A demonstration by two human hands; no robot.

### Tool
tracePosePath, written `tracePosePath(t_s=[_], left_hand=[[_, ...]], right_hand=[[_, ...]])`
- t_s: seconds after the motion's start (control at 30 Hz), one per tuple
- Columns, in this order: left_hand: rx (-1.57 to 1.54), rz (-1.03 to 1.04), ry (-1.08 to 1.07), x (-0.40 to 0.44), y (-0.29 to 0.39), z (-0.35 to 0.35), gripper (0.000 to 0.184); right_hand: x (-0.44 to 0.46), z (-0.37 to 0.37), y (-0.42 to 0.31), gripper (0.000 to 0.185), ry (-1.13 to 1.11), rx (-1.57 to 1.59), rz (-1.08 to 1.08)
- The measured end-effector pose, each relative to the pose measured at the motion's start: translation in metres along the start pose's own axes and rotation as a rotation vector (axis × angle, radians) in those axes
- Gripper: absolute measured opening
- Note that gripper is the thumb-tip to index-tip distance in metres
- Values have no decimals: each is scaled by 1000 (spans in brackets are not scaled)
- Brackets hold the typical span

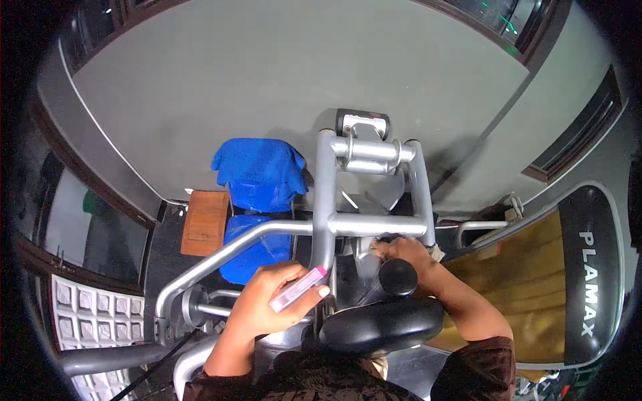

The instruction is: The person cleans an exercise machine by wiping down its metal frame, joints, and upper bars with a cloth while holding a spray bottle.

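A small clear bottle with a pink end (298,290) is held between the thumb and fingers of my left hand (271,299), beside the silver upright of an exercise machine (325,194). On the other side, my right hand (406,255) reaches below the machine's silver crossbar (378,224). Its fingers are closed around a pale cloth (436,254), which shows only in small parts. Just below that hand are a black round roller end (398,277) and a black padded cushion (381,324).
A chair with a blue cover (257,174) stands by the grey wall beside a brown wooden box (204,222). A curved silver tube (227,248) runs at the left. A large PLAMAX panel (588,267) is at the right.
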State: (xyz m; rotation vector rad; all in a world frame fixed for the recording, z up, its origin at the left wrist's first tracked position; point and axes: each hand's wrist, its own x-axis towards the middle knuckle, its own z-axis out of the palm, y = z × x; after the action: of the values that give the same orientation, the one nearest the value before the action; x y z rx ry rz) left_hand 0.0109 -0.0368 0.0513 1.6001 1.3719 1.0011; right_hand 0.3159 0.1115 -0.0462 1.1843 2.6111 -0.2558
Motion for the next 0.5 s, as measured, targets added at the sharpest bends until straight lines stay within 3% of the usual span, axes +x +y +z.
tracePosePath(t_s=[0.2,0.3,0.33,0.43,0.5], left_hand=[[-108,-7,78,-25,-6,-14,20],[-115,-13,92,-34,-9,-20,18],[-120,-20,93,-36,-11,-21,18],[-109,56,107,-35,-14,-22,17],[-125,23,103,-32,-13,-22,17]], right_hand=[[-7,-7,0,38,12,72,40],[1,-12,19,40,18,360,-237],[-7,-17,11,45,126,475,-90],[-2,21,16,37,167,180,-31],[0,27,24,36,126,394,-83]])
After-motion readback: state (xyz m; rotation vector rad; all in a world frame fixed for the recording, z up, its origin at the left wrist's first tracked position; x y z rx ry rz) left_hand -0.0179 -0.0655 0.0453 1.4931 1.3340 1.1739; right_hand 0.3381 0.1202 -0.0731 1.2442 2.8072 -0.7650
